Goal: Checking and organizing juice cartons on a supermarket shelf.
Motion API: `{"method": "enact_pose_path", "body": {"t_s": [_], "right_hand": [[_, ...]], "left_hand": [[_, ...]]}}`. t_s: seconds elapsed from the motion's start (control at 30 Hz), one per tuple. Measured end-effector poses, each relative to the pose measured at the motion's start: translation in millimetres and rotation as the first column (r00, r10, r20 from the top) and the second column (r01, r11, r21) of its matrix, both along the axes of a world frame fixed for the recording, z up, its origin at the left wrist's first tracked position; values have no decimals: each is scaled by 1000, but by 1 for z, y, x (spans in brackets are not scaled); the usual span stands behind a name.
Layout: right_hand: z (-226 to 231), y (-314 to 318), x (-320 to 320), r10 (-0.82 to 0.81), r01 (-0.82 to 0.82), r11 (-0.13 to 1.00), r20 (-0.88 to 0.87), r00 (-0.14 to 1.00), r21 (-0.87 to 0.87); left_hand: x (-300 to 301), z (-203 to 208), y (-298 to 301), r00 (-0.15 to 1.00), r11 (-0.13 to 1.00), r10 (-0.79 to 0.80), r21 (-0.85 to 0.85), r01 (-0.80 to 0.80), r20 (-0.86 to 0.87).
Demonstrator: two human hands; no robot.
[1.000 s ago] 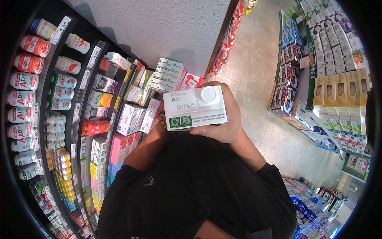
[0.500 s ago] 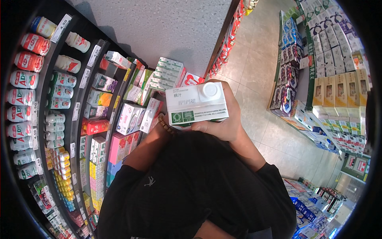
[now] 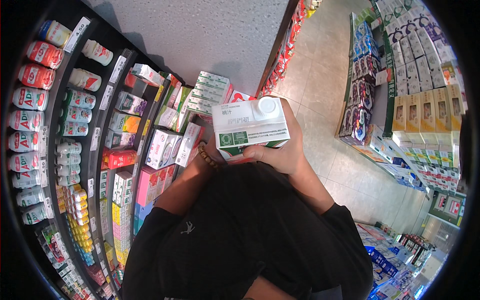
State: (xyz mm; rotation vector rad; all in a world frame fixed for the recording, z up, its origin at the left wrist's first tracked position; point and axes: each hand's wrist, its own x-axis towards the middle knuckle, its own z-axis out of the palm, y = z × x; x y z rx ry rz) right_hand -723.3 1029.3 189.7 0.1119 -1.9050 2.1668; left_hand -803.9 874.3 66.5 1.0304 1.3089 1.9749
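Note:
A white juice carton [image 3: 245, 124] with a green band and a white screw cap [image 3: 265, 107] is held in front of my body, its top turned up to the view. My right hand [image 3: 289, 159] wraps round its right side, with the thumb pressed along the near face. At the carton's lower left is my left hand [image 3: 212, 148], with a beaded bracelet on its wrist. It grips the carton from that side, its fingers mostly hidden behind it.
Shelves on the left carry bottles [image 3: 30, 99] and drink boxes [image 3: 164, 149]. Stacked green-and-white cartons [image 3: 209, 94] stand beyond my left hand, by a grey speckled counter [image 3: 200, 35]. Across the tiled floor [image 3: 320, 90] at right is a display of boxes [image 3: 422, 117].
The carton has shifted slightly right and away from my body. It has tipped so that more of its near face shows. Both hands moved with it.

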Motion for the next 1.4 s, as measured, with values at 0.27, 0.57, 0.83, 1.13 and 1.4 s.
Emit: {"method": "enact_pose_path", "body": {"t_s": [0.27,0.57,0.83,1.13,1.4], "right_hand": [[-5,6,2,48,-48,999,-12,999,21],[-45,42,-21,243,9,464,137,960,-886],[-43,53,-8,206,-7,386,79,975,-923],[-28,55,7,-103,271,711,285,953,-649],[-6,43,20,-182,165,906,-5,983,-390]], "left_hand": [[8,12,-7,903,989,-146,79,124,404],[32,75,-14,740,958,-256,59,282,622],[44,114,-5,821,893,-264,-193,406,506],[49,119,14,876,927,-170,-227,298,452],[34,127,32,905,976,-116,-121,180,410]]}}
